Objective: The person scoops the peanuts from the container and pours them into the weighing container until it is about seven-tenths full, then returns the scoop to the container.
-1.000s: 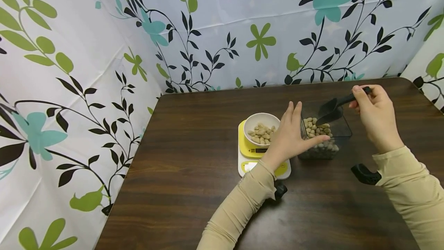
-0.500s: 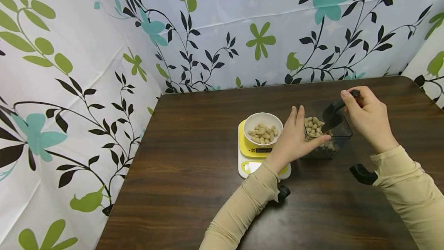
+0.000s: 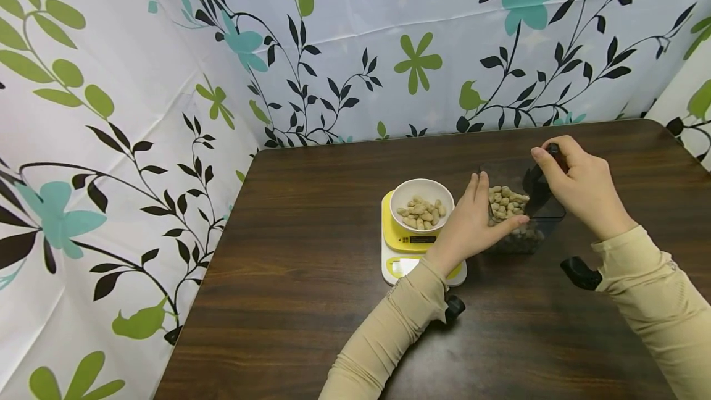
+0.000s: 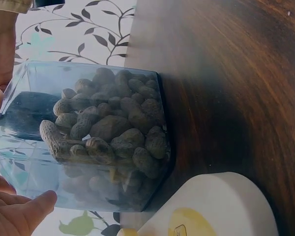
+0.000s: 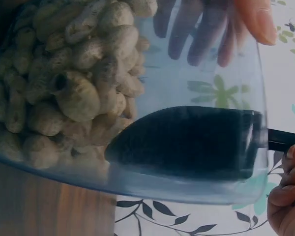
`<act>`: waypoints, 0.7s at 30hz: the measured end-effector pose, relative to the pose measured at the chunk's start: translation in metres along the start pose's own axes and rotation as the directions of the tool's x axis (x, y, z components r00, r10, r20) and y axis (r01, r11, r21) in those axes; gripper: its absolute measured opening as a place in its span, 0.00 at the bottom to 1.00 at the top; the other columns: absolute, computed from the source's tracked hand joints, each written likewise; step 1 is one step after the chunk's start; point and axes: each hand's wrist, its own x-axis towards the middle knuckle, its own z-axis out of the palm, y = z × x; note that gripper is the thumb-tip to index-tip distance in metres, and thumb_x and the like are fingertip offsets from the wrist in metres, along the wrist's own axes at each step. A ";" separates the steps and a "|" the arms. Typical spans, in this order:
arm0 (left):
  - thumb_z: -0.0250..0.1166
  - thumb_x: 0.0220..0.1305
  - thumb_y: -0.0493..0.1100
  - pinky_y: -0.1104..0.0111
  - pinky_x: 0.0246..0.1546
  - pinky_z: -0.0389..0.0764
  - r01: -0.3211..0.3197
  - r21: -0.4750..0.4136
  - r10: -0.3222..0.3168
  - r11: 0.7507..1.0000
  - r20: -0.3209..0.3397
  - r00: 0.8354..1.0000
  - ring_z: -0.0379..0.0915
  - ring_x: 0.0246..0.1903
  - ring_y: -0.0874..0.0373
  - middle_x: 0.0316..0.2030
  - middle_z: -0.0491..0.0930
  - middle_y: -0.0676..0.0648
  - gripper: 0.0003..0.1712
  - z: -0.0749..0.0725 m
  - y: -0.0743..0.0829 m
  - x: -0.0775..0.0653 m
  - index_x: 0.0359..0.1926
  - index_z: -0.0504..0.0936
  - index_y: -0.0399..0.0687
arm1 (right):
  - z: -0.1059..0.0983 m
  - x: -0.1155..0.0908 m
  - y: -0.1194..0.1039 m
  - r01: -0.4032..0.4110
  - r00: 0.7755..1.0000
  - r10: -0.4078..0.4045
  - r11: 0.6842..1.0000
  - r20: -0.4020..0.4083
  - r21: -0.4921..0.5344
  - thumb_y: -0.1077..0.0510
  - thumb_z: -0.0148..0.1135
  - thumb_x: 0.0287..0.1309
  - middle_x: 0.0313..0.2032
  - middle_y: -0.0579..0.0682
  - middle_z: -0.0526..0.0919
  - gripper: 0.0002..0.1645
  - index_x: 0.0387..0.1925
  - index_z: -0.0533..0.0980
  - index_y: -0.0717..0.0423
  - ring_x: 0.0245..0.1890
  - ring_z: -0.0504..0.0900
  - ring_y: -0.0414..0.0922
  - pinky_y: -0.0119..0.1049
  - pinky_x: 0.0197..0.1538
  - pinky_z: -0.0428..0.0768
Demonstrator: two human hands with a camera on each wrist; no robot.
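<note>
My right hand (image 3: 580, 187) grips the handle of a black scoop (image 5: 187, 142), its blade down inside a clear plastic container (image 4: 44, 182). Peanuts in their shells (image 3: 507, 204) fill the lower part of this container, and the blade's tip touches the pile in the right wrist view. With fairly straight fingers, my left hand (image 3: 469, 221) rests against the container's left side, thumb along the front wall near the rim. Just left of that hand, a white bowl (image 3: 436, 189) with some peanuts (image 3: 421, 213) sits on a yellow and white kitchen scale (image 3: 391, 242).
Everything stands on a dark wooden table (image 3: 311, 252). A leaf-patterned curtain (image 3: 344, 48) hangs behind and along the left. Black wrist mounts (image 3: 581, 273) stick out below both sleeves. The bowl and scale are close to my left wrist.
My right hand has moved left and tilted the scoop steeper, its blade going down into the container. My left hand has shifted slightly right against the container.
</note>
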 end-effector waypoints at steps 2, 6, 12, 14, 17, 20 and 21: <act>0.50 0.60 0.71 0.64 0.66 0.63 -0.001 0.004 0.001 1.000 -0.001 1.000 0.47 0.72 0.53 0.73 0.42 0.43 0.54 0.000 0.000 0.000 0.73 0.37 0.48 | 0.001 -0.001 0.002 -0.007 0.999 0.007 1.000 0.032 -0.008 0.45 0.49 0.66 0.25 0.56 0.74 0.21 0.47 0.72 0.58 0.20 0.64 0.35 0.34 0.26 0.63; 0.50 0.60 0.71 0.65 0.66 0.64 0.001 0.009 -0.001 1.000 -0.006 1.000 0.48 0.71 0.53 0.73 0.43 0.43 0.54 0.000 0.000 0.000 0.73 0.37 0.48 | 0.002 -0.002 0.007 -0.025 0.997 0.025 1.000 0.076 0.004 0.45 0.46 0.68 0.25 0.55 0.75 0.21 0.48 0.71 0.57 0.19 0.66 0.34 0.33 0.25 0.64; 0.50 0.60 0.71 0.64 0.65 0.65 0.007 0.017 -0.006 1.000 -0.015 1.000 0.49 0.71 0.53 0.73 0.44 0.42 0.54 0.001 -0.001 -0.001 0.73 0.37 0.48 | -0.002 -0.003 0.022 -0.118 0.988 0.113 0.992 0.107 0.049 0.43 0.40 0.69 0.20 0.42 0.77 0.25 0.48 0.71 0.58 0.19 0.67 0.29 0.31 0.23 0.64; 0.50 0.60 0.71 0.64 0.65 0.65 0.006 0.017 -0.006 1.000 -0.017 1.000 0.49 0.71 0.53 0.73 0.45 0.42 0.54 0.001 -0.001 -0.002 0.73 0.37 0.48 | -0.002 -0.005 0.028 -0.168 0.978 0.158 0.984 0.136 0.064 0.41 0.38 0.69 0.19 0.36 0.74 0.27 0.47 0.70 0.59 0.19 0.68 0.32 0.32 0.24 0.64; 0.50 0.60 0.71 0.64 0.66 0.64 0.003 0.014 -0.003 1.000 -0.018 1.000 0.49 0.71 0.53 0.73 0.44 0.42 0.53 0.002 -0.001 -0.002 0.73 0.37 0.48 | -0.001 -0.008 0.036 -0.220 0.966 0.204 0.971 0.160 0.092 0.39 0.37 0.68 0.18 0.32 0.72 0.28 0.46 0.68 0.58 0.20 0.68 0.36 0.32 0.25 0.65; 0.50 0.60 0.71 0.64 0.66 0.63 0.001 0.015 -0.001 1.000 -0.022 1.000 0.48 0.71 0.54 0.73 0.44 0.43 0.53 0.002 -0.001 -0.001 0.73 0.37 0.49 | 0.001 -0.009 0.037 -0.218 0.966 0.200 0.970 0.164 0.106 0.39 0.39 0.68 0.19 0.31 0.71 0.27 0.47 0.68 0.59 0.20 0.67 0.36 0.32 0.24 0.64; 0.50 0.60 0.71 0.65 0.66 0.63 0.003 0.017 -0.002 1.000 -0.025 1.000 0.48 0.71 0.54 0.73 0.44 0.43 0.53 0.003 -0.001 -0.001 0.73 0.37 0.49 | 0.002 -0.009 0.036 -0.214 0.967 0.196 0.971 0.162 0.107 0.40 0.40 0.68 0.19 0.31 0.70 0.26 0.47 0.68 0.58 0.20 0.67 0.36 0.32 0.24 0.64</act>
